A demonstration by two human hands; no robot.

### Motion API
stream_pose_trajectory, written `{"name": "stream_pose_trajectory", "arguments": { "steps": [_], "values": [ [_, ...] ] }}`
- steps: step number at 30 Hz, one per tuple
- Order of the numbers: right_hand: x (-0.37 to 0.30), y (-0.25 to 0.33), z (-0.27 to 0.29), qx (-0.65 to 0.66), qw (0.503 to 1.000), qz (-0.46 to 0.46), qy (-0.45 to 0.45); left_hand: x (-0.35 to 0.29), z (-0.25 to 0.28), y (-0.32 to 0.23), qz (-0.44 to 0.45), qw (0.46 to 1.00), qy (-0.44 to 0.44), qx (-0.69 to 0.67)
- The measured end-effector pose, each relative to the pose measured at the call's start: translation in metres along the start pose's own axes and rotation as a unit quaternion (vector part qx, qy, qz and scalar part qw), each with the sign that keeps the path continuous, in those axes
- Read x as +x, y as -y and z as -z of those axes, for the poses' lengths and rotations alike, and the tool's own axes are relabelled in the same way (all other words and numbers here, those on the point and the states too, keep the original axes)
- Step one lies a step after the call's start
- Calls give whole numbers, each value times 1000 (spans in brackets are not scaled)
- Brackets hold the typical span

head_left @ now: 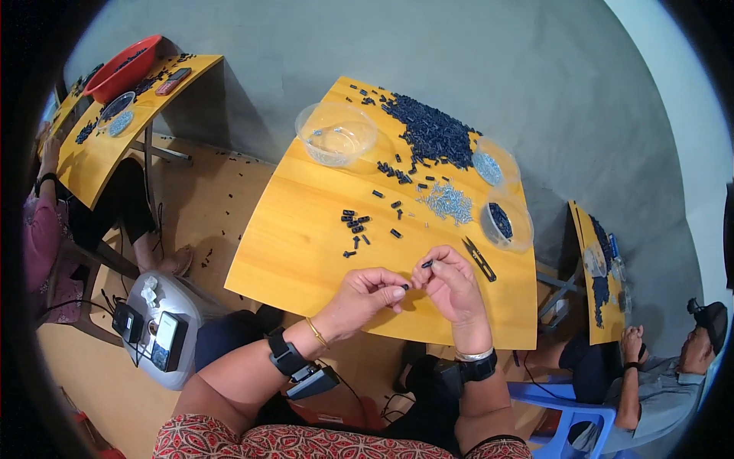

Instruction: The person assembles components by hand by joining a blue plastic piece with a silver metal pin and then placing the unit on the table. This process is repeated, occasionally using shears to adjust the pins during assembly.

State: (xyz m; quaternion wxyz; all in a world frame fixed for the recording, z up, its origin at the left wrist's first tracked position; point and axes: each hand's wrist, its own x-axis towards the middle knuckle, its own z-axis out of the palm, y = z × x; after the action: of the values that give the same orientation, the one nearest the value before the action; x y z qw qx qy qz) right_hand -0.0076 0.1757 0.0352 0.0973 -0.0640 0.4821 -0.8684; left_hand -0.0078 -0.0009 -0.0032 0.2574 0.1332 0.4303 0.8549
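Observation:
Above the near edge of the yellow table, my two hands are close together. My left hand pinches a small black plastic piece between thumb and forefinger. Another small black piece is gripped in the fingertips of my right hand. What kind of parts these are is too small to tell. Beyond my hands lie a small group of black pieces and a heap of silver screws. Thread snips rest just right of my right hand.
A large pile of black pieces covers the far side. A clear bowl stands far left; a bowl of screws and a bowl of black pieces stand right. People work at side tables. A grey stool bears devices.

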Motion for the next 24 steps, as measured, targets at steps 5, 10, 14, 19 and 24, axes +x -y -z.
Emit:
{"name": "stream_pose_trajectory", "arguments": {
  "steps": [5, 10, 14, 19, 24],
  "values": [
    [-9, -7, 0, 33, 999, -11, 33, 3, -2, -4, 15, 999, -9, -35],
    [-9, -5, -2, 0, 999, -13, 36, 3, -5, -7, 16, 998, 3, -65],
    [-9, -11, 2, 5, 999, -21, 35, 3, -4, -6, 13, 996, 11, -86],
    [-7, -14, 0, 15, 1000, 4, 18, 1, 0, -2, -4, 996, -25, -84],
    [-9, -15, 0, 16, 999, 5, 27, 1, 0, -1, -2, 995, -34, -90]
  ]
}}
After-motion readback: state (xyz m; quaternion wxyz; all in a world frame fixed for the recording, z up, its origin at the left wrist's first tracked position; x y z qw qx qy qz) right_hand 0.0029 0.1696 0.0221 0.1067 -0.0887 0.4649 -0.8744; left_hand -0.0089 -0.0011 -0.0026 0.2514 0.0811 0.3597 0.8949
